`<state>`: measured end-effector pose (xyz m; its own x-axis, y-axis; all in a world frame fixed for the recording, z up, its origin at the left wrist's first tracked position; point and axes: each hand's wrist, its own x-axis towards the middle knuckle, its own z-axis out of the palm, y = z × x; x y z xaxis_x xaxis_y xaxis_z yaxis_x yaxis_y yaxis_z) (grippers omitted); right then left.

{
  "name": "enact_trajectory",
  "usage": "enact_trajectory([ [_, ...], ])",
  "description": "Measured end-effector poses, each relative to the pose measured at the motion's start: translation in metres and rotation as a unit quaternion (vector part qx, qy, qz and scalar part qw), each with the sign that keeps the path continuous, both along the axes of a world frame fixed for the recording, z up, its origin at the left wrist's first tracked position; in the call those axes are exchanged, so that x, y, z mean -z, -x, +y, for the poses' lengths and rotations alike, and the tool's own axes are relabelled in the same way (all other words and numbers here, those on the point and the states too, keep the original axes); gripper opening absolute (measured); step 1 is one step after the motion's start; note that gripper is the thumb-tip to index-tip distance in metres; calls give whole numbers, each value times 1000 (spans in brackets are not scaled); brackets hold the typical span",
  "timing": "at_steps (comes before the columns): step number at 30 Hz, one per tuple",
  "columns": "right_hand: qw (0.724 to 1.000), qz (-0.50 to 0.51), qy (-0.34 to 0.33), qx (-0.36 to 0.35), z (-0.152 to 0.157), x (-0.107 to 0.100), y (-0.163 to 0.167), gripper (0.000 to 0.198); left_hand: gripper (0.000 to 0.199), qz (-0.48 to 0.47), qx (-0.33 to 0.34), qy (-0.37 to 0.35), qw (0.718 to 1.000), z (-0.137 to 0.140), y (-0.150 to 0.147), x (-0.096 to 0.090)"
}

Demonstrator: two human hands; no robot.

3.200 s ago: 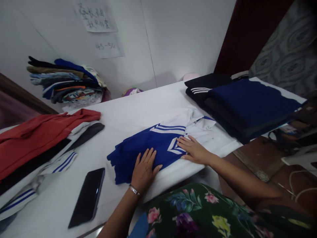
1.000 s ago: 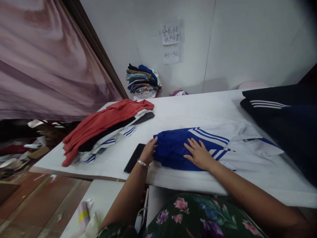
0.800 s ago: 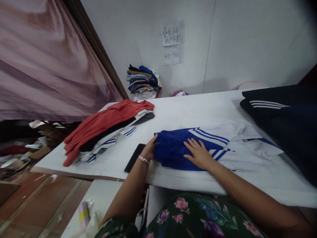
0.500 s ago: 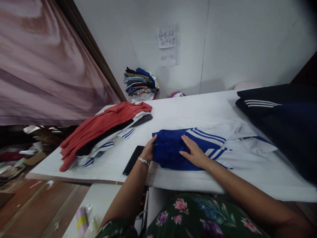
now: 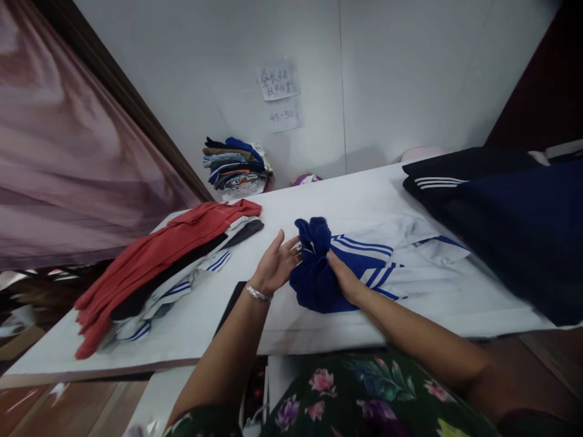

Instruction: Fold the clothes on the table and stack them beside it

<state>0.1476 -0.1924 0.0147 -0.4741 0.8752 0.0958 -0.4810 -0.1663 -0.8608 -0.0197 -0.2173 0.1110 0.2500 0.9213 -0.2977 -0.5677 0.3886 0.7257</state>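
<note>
A blue and white jacket (image 5: 383, 276) with white stripes lies lengthwise on the white table, its blue end bunched up and raised off the surface. My right hand (image 5: 345, 278) grips this gathered blue cloth from the right, with most of its fingers hidden by the fabric. On the other side my left hand (image 5: 277, 265) is open, palm turned toward the bunch and fingers spread. Its fingertips reach the cloth's left edge; whether they press on it I cannot tell. Under my left forearm a flat black object (image 5: 231, 305) shows in part.
Red, black and striped white garments (image 5: 169, 258) are heaped on the table's left. Dark navy clothing (image 5: 510, 224) covers its right end. A folded clothes stack (image 5: 237, 165) stands by the wall at the back. The table's front edge (image 5: 319, 346) runs close to my body.
The blue end lay flat under both hands; now it is gathered and lifted in my right hand. My left hand has come off it and turned palm inward. The view has shifted right.
</note>
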Motion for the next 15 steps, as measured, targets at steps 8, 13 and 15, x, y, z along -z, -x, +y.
enact_trajectory([
  [8,967,153,203,36,9,-15,-36,37,40,67,46,-68,994,35,-44,12],
  [13,956,187,218,54,18,-16,-57,31,47,272,27,-217,937,46,-77,32],
  [15,957,191,212,51,22,-15,-63,29,48,402,-1,-303,864,50,-88,39],
])
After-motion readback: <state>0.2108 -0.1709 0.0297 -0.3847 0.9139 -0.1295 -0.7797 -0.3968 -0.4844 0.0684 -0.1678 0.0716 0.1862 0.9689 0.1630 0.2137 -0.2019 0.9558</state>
